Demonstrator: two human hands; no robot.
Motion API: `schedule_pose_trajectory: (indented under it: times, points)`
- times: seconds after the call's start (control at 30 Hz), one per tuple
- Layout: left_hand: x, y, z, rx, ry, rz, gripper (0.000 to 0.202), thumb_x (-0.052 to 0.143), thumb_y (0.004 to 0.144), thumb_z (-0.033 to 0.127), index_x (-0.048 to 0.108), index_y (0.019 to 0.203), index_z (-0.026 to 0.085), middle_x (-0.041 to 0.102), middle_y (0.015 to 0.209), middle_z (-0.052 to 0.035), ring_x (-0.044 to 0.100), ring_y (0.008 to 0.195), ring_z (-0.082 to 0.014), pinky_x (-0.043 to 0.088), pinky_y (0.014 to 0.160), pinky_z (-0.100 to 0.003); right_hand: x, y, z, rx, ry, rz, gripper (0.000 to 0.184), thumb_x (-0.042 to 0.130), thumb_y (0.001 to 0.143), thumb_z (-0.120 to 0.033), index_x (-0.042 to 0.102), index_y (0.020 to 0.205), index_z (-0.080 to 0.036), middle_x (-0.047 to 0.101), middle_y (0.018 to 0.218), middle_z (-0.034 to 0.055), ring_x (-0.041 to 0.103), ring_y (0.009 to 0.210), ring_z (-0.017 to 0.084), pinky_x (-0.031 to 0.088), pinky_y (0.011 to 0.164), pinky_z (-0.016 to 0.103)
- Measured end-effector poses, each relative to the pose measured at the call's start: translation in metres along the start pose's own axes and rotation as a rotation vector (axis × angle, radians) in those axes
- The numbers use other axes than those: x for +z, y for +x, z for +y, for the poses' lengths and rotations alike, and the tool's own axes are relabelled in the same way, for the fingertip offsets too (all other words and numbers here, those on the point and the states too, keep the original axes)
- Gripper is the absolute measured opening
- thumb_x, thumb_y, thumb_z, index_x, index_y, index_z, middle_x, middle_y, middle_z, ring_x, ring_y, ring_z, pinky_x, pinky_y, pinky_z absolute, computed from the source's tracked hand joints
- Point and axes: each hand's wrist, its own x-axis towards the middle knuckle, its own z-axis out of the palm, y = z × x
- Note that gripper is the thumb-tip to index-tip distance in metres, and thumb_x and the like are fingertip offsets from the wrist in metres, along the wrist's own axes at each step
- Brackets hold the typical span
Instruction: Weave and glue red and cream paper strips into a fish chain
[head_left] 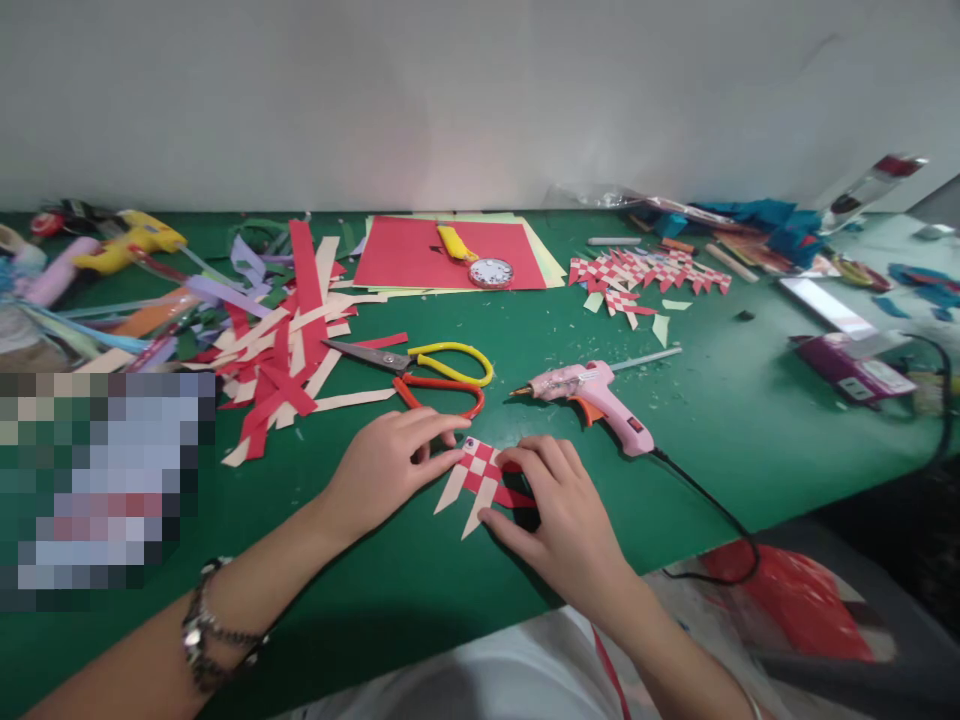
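Note:
A small woven paper fish [480, 468] in a red and cream check lies on the green table, with pointed strip ends and a small round eye near its upper left corner. My left hand [394, 455] grips its left edge beside the eye between thumb and forefinger. On the right side, my right hand [566, 500] holds it with curled fingers, thumb on a cream strip; part of the red strips is hidden there. Just beyond lie scissors [394, 362] with one yellow and one red handle, open. A pink glue gun [592, 390] rests on its side, nozzle pointing left.
Red and cream paper strips [289, 340] are heaped at the left, near a yellow glue gun [131, 242]. Behind are red paper sheets [397, 255], a yellow cutter [454, 242] and a round case [491, 272]. Several woven pieces [637, 272] lie back right; a black cord [712, 500] crosses the edge.

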Motion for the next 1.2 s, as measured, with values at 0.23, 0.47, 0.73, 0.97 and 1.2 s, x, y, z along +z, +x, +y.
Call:
schedule_pose_trajectory:
  times: [0.23, 0.47, 0.73, 0.97, 1.2]
  points:
    - [0.0004, -0.0071, -0.0068, 0.271, 0.272, -0.014, 0.032, 0.035, 0.094, 0.031, 0.061, 0.109, 0.02, 0.068, 0.09, -0.0016, 0.061, 0.079, -0.0125, 0.041, 0.069, -0.025, 0.0006, -0.0001, 0.0008, 0.006, 0.011, -0.005, 0.03, 0.061, 0.078, -0.034, 0.054, 0.1, -0.015, 0.053, 0.099, 0.009, 0.046, 0.088, 0.022, 0.045, 0.076, 0.037]
    - [0.0005, -0.004, -0.0047, 0.346, 0.37, 0.028, 0.03, 0.035, 0.093, 0.023, 0.064, 0.1, 0.02, 0.064, 0.08, -0.0008, 0.057, 0.07, -0.0124, 0.038, 0.065, -0.027, 0.0007, -0.0003, 0.0009, 0.002, 0.011, -0.01, 0.031, 0.062, 0.078, -0.035, 0.054, 0.1, -0.015, 0.053, 0.098, 0.009, 0.047, 0.088, 0.022, 0.045, 0.076, 0.037]
    - [0.0025, -0.0045, -0.0066, 0.416, 0.457, 0.037, 0.029, 0.036, 0.09, 0.013, 0.062, 0.102, 0.019, 0.064, 0.08, -0.0007, 0.056, 0.07, -0.0121, 0.038, 0.067, -0.028, 0.0005, -0.0003, 0.0004, 0.0, 0.004, -0.012, 0.03, 0.06, 0.079, -0.036, 0.055, 0.1, -0.015, 0.053, 0.098, 0.0087, 0.047, 0.087, 0.023, 0.045, 0.077, 0.037]
    - [0.0019, -0.0054, -0.0037, 0.486, 0.551, 0.026, 0.028, 0.037, 0.089, 0.01, 0.061, 0.102, 0.016, 0.064, 0.08, -0.0023, 0.058, 0.072, -0.0133, 0.039, 0.067, -0.028, 0.0014, -0.0008, 0.002, 0.008, 0.018, -0.019, 0.03, 0.06, 0.079, -0.037, 0.054, 0.101, -0.016, 0.053, 0.1, 0.0084, 0.047, 0.089, 0.023, 0.044, 0.078, 0.038]
    - [0.0015, -0.0055, -0.002, 0.512, 0.577, 0.026, 0.029, 0.035, 0.09, 0.011, 0.061, 0.102, 0.015, 0.067, 0.08, -0.0034, 0.06, 0.074, -0.0139, 0.039, 0.066, -0.028, 0.0015, -0.0008, 0.0013, 0.013, 0.03, -0.016, 0.031, 0.062, 0.078, -0.036, 0.053, 0.1, -0.016, 0.053, 0.099, 0.0083, 0.047, 0.089, 0.022, 0.043, 0.078, 0.036]
